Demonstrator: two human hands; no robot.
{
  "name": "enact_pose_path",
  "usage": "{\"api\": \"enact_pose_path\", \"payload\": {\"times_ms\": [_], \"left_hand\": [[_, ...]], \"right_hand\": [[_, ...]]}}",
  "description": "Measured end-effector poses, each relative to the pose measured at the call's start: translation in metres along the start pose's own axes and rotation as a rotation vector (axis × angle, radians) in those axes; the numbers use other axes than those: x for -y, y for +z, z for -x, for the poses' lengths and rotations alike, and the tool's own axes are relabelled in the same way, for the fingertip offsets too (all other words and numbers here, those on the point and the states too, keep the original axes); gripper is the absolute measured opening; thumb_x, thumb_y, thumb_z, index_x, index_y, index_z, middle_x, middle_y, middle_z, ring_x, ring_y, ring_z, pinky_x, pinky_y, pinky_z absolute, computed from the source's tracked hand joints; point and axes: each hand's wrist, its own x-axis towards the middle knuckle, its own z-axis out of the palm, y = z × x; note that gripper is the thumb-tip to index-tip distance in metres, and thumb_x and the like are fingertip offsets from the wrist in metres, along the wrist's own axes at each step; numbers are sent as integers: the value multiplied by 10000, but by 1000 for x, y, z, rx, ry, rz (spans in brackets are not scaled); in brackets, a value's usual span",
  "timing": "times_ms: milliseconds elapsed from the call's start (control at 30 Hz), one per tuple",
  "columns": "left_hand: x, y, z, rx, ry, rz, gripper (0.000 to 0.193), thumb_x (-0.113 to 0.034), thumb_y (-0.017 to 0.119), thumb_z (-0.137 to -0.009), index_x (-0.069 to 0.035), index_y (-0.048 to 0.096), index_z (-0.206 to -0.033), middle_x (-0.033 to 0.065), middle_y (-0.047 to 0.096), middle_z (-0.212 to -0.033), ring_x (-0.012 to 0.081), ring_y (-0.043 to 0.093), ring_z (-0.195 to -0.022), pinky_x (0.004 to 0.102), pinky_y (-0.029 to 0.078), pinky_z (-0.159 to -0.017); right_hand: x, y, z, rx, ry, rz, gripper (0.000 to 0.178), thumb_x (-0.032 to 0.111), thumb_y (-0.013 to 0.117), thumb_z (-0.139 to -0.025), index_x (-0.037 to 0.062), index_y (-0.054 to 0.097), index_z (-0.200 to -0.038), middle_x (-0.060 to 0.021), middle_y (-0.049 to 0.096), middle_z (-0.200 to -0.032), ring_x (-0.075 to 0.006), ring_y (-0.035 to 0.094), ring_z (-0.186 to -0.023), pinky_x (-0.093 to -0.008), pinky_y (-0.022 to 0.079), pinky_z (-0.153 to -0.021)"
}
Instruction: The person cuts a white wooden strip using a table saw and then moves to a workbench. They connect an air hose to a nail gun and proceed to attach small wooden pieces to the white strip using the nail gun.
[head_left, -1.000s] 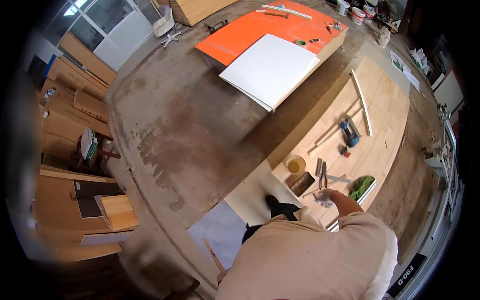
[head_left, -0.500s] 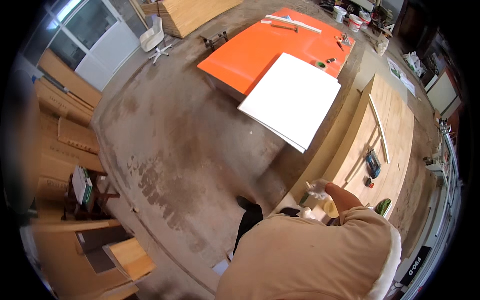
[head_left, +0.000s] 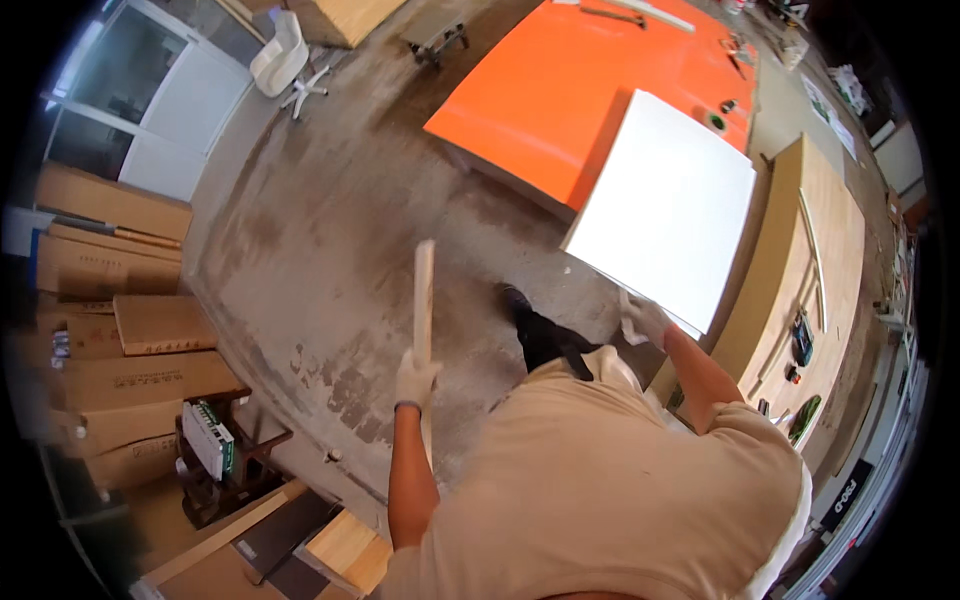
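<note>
- Left hand, gloved: fingers wrapped around a wooden strip, which pointed toward the far side above the floor, well apart from both surfaces.
- Right hand, gloved too, was by the near corner of the white sheets; couldn't tell whether its fingers had closed on anything.
- Risk, to my eye: the sheets overhung the near edge of the orange surface, so a bump from the right forearm could have skewed or tipped them.
- Strip's far end stuck out free; a careless turn might have swung it into the sheets and dented an edge.
- Sheets: thin, flat, smooth, edges not quite aligned.
- Strip: straight, narrow, pale wood.
- Orange surface looked slick; wooden surface at right, pale and grained. Floor blotched brown-grey, worn.
</note>
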Motion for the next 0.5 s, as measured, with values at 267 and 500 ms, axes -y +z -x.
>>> {"api": "enact_pose_path", "payload": {"times_ms": [267,500], "left_hand": [[-221,-87,-212,97,145,347,646,-247,838,-926,58,635,-1459,165,731,-1247,196,740,-979,369,612,-774],[-348,-168,-379,198,550,-158,758,-345,838,-934,23,577,-1543,267,692,-1297,395,704,-1208,480,554,-1032]], "right_hand": [[390,163,-194,605,-2,-1057,370,410,629,-1095,96,608,-1290,-15,603,-1073,-178,625,-985,-427,564,-910],[531,250,-359,643,-347,-1276,558,433,722,-958,79,648,-1383,-101,698,-1324,-273,670,-1239,-452,525,-1116]]}}
